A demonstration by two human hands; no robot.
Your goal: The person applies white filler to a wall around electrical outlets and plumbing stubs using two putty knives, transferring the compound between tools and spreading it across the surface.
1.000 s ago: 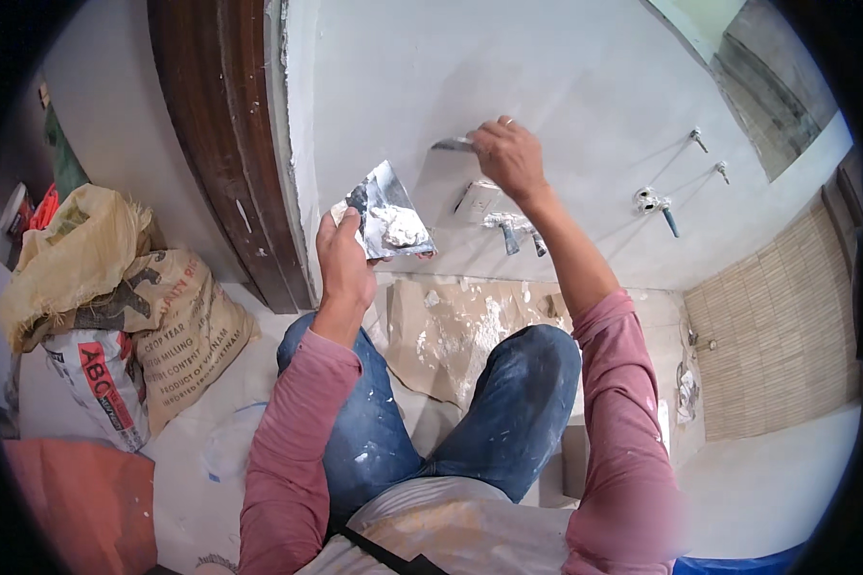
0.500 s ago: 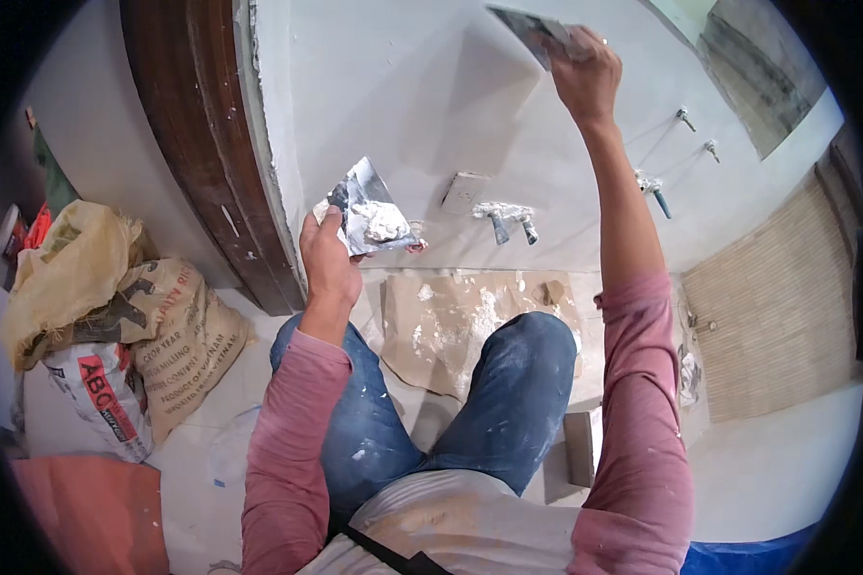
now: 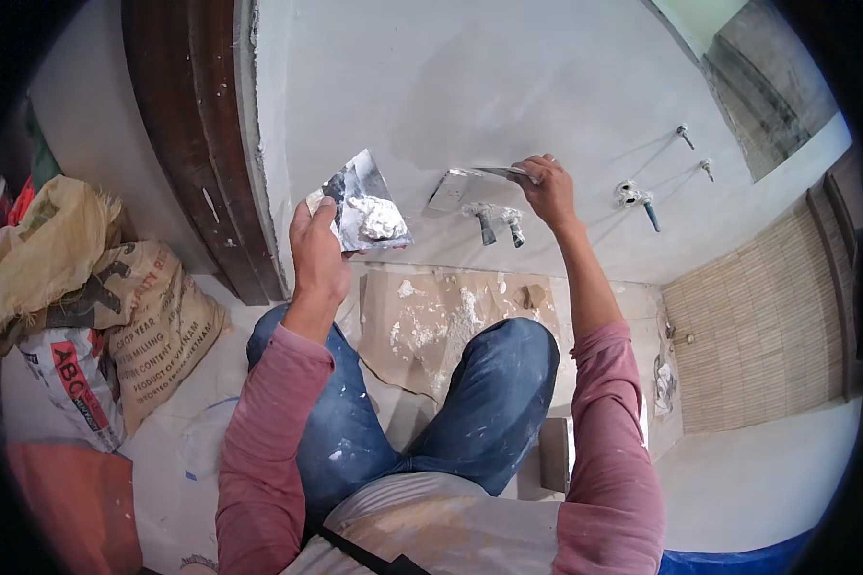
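Left hand [image 3: 318,251], fingers closed, grips the metal plate [image 3: 360,179], white paste [image 3: 379,218] near its lower-right corner. Right hand [image 3: 550,195], fingers closed, pinches a blade [image 3: 499,172], best kept shallow to the wall [image 3: 403,96].

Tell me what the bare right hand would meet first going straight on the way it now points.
Likely the smooth, pale grey plastered wall ahead of the right hand; the thin, flat metal blade it holds might touch first, though depth is unclear.

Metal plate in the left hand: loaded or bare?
Loaded: a lump of white paste sits on the metal plate in the left hand.
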